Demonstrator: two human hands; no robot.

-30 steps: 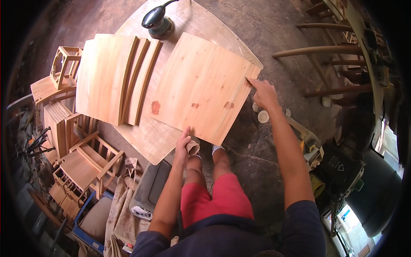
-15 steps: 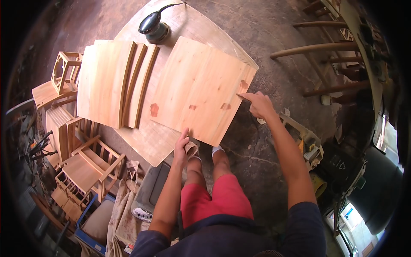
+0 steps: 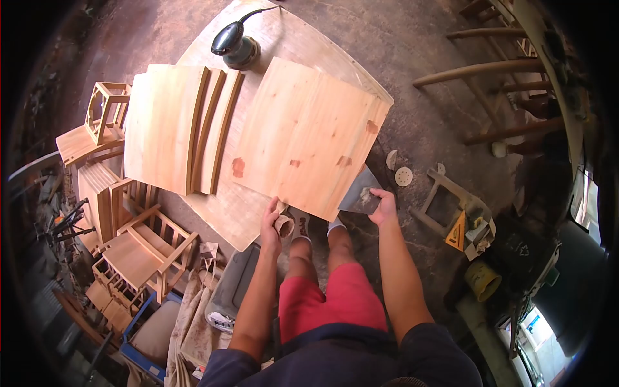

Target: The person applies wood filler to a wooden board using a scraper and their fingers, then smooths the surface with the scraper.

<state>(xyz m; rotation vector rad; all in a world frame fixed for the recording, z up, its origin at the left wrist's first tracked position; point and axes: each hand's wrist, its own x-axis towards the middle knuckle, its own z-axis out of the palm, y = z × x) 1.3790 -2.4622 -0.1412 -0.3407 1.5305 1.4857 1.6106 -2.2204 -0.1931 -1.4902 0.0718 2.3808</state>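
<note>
A wide pale wooden board with several reddish-brown filler patches lies in front of me. My left hand, closed, is by its near left corner, holding a curled brown piece of what looks like sandpaper. Beyond the board's near right edge is my right hand, its fingers curled. It is at a blue-grey flat surface that sticks out from under the board. A pale crumpled-looking patch shows by the fingertips; what they grip cannot be made out.
A larger worktop lies beneath the board, bearing a corded sander and stacked curved panels. Small wooden stools crowd the left. Sanding discs, an orange set square and a yellow bucket are at right.
My right hand has pulled back from pointing at the board's right edge, down to the blue-grey surface, which now shows. My left hand still holds the curled piece.
</note>
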